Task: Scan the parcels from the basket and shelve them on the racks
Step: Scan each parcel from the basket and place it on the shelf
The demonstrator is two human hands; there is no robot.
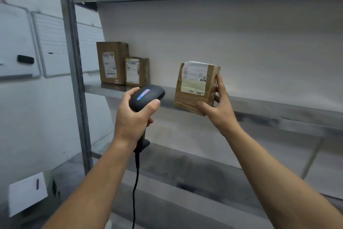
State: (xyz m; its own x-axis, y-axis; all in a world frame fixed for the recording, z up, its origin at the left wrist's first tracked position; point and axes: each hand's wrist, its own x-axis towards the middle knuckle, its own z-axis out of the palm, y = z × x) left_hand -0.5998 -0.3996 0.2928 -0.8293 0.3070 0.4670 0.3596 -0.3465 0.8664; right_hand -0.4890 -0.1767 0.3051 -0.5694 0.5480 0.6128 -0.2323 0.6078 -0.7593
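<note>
Gripping the crumpled parcel [196,87] by its lower corner, the right hand [217,106] is showing it light, soft-sided; the left hand [133,117] is clasping the scanner [146,97].

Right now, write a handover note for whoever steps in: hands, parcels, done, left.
Left hand grips the corded scanner.
Right hand holds a tilted brown parcel, label facing out, before the middle shelf.
Done: taller parcel and shorter parcel stand together at that shelf's left end.
Left: shelve the held parcel; whether it's scanned can't be told. Basket not in view.
</note>
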